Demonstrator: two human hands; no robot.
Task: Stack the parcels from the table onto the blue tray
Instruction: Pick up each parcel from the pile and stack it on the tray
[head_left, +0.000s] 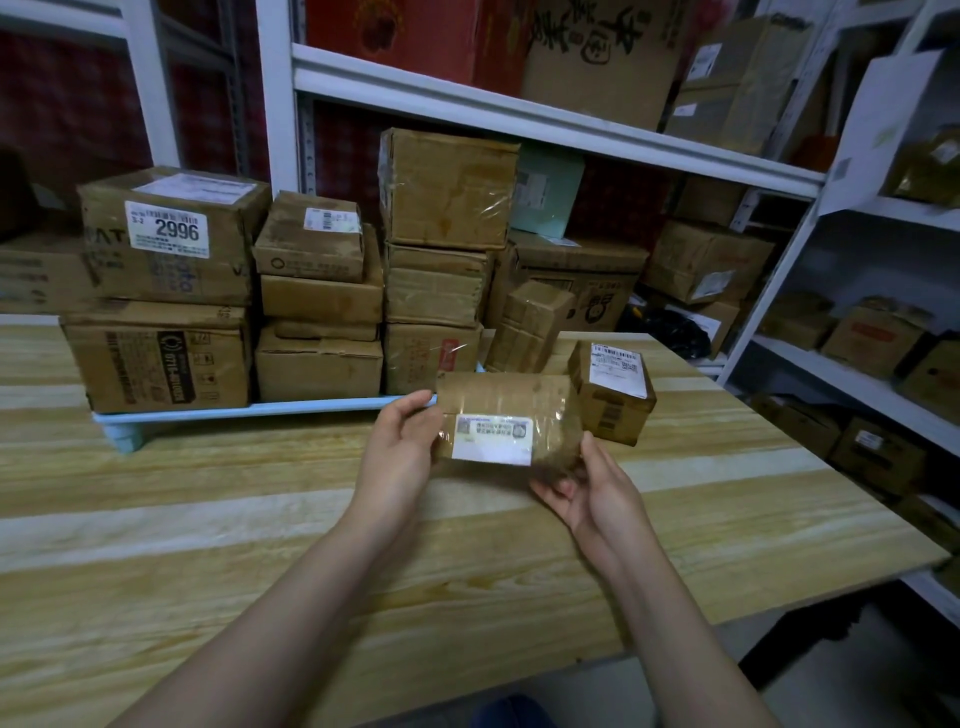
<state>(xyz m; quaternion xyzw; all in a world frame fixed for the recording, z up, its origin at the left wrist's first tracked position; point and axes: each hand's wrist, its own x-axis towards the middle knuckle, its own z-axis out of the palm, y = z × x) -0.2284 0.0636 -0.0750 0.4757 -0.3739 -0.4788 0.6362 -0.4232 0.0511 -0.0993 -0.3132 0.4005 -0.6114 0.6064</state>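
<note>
We stretch both bare forearms forward from the lower edge, drawing closer toward the hands. Our left grip (400, 452) clasps the left end of the parcel (498, 400), thumb along its top edge, the other fingers mostly hidden behind it. Our right grip (597, 493) cups the lower right corner, thumb raised along the side and fingertips curled underneath.
</note>
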